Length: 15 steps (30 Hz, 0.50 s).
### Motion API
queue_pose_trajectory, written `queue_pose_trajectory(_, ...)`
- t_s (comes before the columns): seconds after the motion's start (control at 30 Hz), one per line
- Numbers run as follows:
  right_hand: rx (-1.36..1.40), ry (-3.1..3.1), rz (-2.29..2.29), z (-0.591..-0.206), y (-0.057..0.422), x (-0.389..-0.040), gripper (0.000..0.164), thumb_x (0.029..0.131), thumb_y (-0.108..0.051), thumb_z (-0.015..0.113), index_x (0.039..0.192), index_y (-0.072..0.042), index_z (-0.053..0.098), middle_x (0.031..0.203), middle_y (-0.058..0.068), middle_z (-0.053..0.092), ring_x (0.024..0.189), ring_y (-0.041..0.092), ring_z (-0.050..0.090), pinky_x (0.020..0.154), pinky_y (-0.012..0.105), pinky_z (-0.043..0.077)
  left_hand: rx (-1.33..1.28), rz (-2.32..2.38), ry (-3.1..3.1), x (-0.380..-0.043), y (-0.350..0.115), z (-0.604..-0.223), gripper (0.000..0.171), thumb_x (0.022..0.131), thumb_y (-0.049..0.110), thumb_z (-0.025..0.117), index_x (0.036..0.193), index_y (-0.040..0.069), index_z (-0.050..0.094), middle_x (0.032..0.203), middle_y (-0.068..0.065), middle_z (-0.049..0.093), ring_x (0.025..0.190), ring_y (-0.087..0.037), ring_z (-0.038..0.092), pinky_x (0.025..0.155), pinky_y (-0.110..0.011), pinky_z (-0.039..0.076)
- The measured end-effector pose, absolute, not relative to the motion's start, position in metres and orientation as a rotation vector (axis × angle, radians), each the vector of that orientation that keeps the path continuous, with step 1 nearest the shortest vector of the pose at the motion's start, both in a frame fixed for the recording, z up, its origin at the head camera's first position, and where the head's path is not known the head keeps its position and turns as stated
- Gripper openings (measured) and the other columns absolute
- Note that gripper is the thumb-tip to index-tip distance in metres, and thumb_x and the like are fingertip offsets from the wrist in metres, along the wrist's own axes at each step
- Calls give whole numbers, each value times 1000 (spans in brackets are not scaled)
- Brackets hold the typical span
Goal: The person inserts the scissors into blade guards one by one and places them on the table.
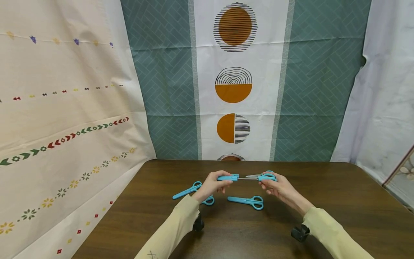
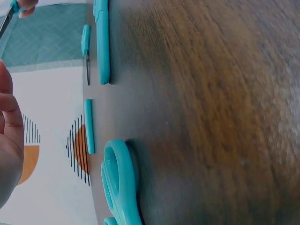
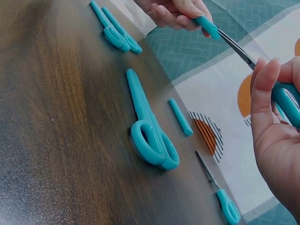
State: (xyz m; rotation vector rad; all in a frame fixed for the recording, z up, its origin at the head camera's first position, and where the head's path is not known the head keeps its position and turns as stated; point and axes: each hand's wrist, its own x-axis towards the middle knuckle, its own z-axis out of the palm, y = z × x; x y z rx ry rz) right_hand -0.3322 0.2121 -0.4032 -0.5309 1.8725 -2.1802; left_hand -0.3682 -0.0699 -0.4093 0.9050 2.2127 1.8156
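My left hand (image 1: 211, 185) pinches a light blue scissor sheath (image 3: 205, 26) above the table. My right hand (image 1: 282, 189) grips a pair of scissors (image 3: 285, 104) by its blue handles, the bare blade (image 3: 236, 48) directed left. In the right wrist view the blade's tip meets the sheath's mouth. Beyond the hands, a second pair of bare-bladed scissors (image 3: 227, 206) lies on the table near a loose blue sheath (image 3: 180, 117). In the left wrist view the held sheath is out of sight; the left fingers (image 2: 11, 110) show at the edge.
Sheathed blue scissors (image 1: 247, 201) lie on the dark wooden table (image 1: 258, 233) between the forearms. To the left are another sheathed pair (image 1: 185, 191) and scissors (image 1: 208, 200) partly hidden by my left hand. A patterned curtain (image 1: 168, 90) hangs behind the table.
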Motion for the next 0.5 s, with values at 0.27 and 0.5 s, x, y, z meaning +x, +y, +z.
queue_pose_trajectory(0.27,-484,1833,-2195,-403,210,-332,54,94,-10,51,129,12,16,95,12,57,73,12,55,58,21,43,902,1826,2180,-368,-69,-408,27,88,17,61,111,4,59,83,-28,58,66,-53,46,50,-42,37)
queue_pose_trajectory(0.5,-464,1842,-2189,-404,207,-331,55,94,-10,50,131,11,15,96,14,58,73,12,55,57,20,43,889,1815,2151,-367,-65,-406,23,88,14,61,109,4,60,75,-10,62,67,-54,46,49,-32,38)
